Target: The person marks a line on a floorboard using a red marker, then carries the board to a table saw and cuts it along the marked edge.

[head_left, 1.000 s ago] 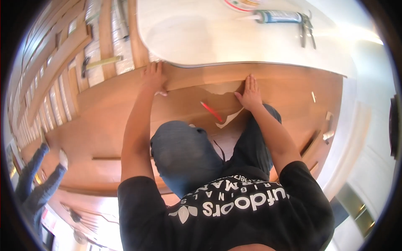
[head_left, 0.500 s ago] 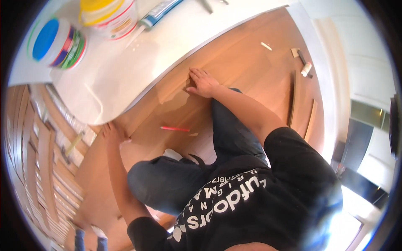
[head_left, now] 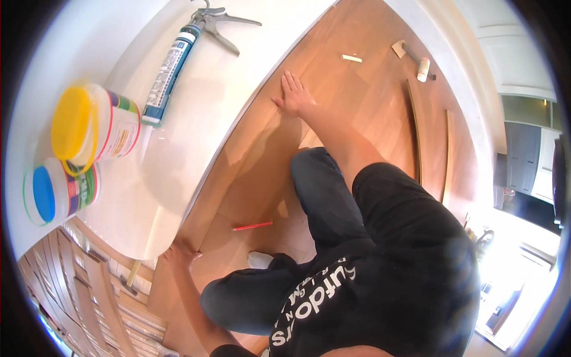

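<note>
My right hand (head_left: 293, 95) lies flat with fingers spread on a brown wood floor plank (head_left: 262, 128), close to the long edge of a glossy white surface (head_left: 190, 137). At the near end of that same edge, my left hand (head_left: 181, 254) presses down on the wood, its fingers stretched out beside the rounded white corner. Neither hand holds anything. Between my hands and my bent knees, a red pencil (head_left: 252, 226) rests on the wood floor.
On the white surface sit a caulking gun (head_left: 172, 74), a yellow-lidded tub (head_left: 113, 125) and a blue-lidded tub (head_left: 68, 187). Loose wood strips (head_left: 414, 131) and a hammer-like tool (head_left: 410, 53) lie at right. Stacked planks (head_left: 89, 279) fill the lower left.
The view has turned, so the tubs sit lower left and the whole caulking gun shows. My right hand's fingers are more spread. Both hands stay on the wood along the white edge.
</note>
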`<state>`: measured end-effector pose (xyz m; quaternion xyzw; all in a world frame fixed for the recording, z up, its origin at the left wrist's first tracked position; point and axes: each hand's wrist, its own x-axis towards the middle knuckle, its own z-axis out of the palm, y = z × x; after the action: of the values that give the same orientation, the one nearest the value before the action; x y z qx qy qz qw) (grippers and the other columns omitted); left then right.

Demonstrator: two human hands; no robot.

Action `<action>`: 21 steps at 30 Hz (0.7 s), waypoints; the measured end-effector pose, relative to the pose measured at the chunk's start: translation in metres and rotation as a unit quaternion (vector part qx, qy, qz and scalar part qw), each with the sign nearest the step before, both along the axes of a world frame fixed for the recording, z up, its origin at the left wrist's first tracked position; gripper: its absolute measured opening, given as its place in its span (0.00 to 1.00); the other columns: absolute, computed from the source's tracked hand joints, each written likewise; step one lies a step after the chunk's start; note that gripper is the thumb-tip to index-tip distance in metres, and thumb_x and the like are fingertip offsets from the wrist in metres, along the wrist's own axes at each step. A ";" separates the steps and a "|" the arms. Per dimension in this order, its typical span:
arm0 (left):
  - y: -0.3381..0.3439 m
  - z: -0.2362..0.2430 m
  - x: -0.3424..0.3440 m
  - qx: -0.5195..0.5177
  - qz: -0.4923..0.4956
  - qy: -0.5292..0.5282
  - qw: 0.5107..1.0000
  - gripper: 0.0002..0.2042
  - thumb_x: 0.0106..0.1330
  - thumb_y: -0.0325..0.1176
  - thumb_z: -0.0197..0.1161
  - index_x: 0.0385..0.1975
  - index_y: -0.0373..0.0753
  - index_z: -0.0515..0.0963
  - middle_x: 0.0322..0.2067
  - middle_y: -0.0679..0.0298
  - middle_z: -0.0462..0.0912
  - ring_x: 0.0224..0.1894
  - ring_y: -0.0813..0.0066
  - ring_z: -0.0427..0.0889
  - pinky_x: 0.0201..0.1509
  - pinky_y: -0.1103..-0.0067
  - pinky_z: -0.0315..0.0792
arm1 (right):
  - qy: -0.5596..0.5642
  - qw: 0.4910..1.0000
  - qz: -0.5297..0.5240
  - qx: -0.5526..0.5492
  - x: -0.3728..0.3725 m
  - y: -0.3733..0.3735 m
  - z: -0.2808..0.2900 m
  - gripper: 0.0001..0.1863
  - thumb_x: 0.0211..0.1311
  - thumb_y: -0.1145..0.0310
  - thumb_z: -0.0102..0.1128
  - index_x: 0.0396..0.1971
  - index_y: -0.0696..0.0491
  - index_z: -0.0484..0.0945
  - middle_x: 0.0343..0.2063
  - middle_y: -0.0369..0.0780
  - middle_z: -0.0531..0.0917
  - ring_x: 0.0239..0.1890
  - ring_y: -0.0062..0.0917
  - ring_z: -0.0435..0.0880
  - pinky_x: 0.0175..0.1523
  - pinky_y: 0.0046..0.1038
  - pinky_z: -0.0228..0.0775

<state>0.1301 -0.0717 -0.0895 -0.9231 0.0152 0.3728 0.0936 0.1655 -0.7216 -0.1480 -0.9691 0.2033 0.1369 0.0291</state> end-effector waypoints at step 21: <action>0.012 -0.021 0.000 -0.149 0.041 0.010 0.988 0.57 0.35 0.55 0.87 0.68 0.33 0.67 0.64 0.45 0.73 0.68 0.49 0.69 0.71 0.56 0.63 | -0.035 0.997 0.024 0.065 -0.002 0.013 -0.006 0.46 0.77 0.40 0.44 0.80 0.57 0.44 0.82 0.44 0.43 0.83 0.38 0.39 0.83 0.42 0.35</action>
<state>0.1303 -0.0602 -0.1101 -0.9228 0.0333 0.3789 -0.0606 0.1635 -0.7087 -0.1542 -0.9739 0.1695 0.1166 0.0956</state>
